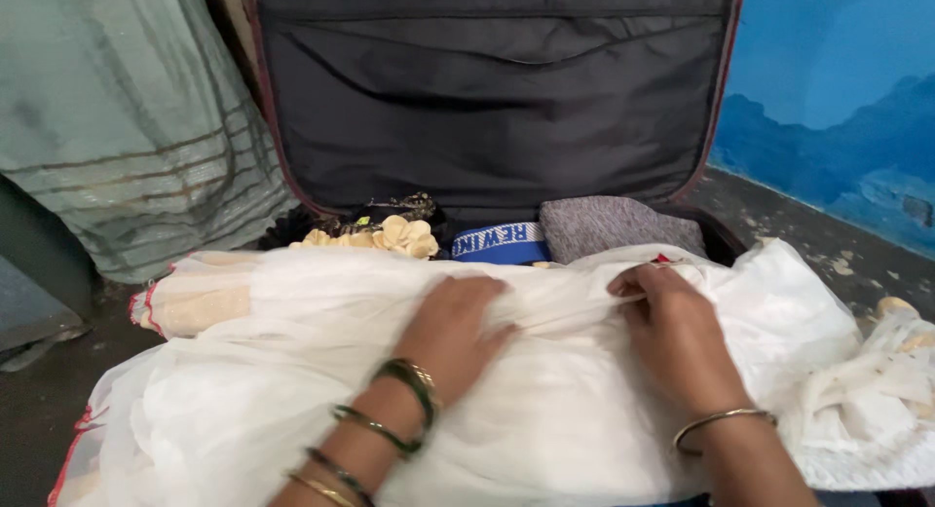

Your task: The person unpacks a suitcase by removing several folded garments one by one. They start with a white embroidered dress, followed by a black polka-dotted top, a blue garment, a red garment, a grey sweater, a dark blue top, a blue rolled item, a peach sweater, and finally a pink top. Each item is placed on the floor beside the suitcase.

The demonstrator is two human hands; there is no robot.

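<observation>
At far left a green striped cloth (117, 127) hangs clear of us. Our left hand (450, 332) lies flat on the sheer white fabric (292, 371), fingers together and extended, apparently pinning it. Our right hand (672, 332) pinches a fold, fingertips closed on the fabric, which drapes across the open suitcase (497, 98), over a blue band (502, 242) and grey garment (614, 225).

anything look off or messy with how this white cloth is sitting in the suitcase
The white cloth is bunched and wrinkled rather than folded flat, and it spills over the edge of the suitcase on the right toward the floor. The left hand rests flat on it; the right hand pinches a fold. Nothing looks torn or stained.
</observation>
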